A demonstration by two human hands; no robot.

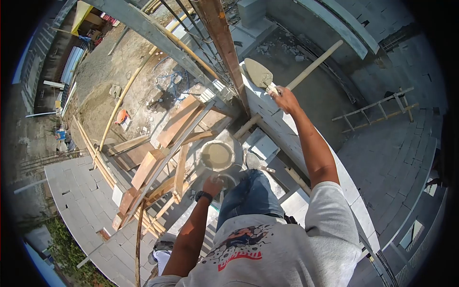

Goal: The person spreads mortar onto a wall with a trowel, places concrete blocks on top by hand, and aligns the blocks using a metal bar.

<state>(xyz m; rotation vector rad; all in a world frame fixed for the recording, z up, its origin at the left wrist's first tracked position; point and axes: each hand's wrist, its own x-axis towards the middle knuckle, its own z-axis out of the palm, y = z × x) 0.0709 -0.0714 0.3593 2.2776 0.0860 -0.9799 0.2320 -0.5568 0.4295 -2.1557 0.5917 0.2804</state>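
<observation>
My right hand (pixel 285 99) is closed around the handle of a trowel (pixel 259 72), whose pale, mortar-coated blade lies over the far end of a light block wall (pixel 306 138). Low beside my leg, my left hand (pixel 212 185), with a dark watch on the wrist, has its fingers curled. What it grips, if anything, is hidden. Next to it is the rim of a dark round container (pixel 229 181). Just beyond stands a round bucket (pixel 216 155) of grey-brown mortar. A second tool with a rounded metal blade (pixel 252 161) lies near my knee.
Wooden boards (pixel 179 122) and bamboo poles (pixel 125 91) form scaffolding on the left. A rusty upright post (pixel 224 48) rises by the wall's far end. Across the wall, a ladder (pixel 377 112) leans in a lower room. A round pole (pixel 315 64) sticks out past the trowel.
</observation>
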